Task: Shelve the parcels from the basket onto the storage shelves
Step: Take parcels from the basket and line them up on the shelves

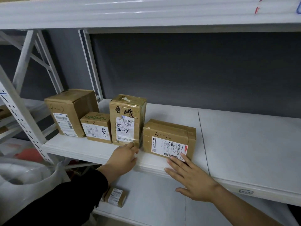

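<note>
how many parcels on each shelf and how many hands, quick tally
parcels on the middle shelf: 4
parcel on the lower shelf: 1
hands, left and right: 2
total: 7

Dim, even light; glare streaks the upper shelf edge (146, 12). Wide-angle bending at the borders, left edge blurred.
</note>
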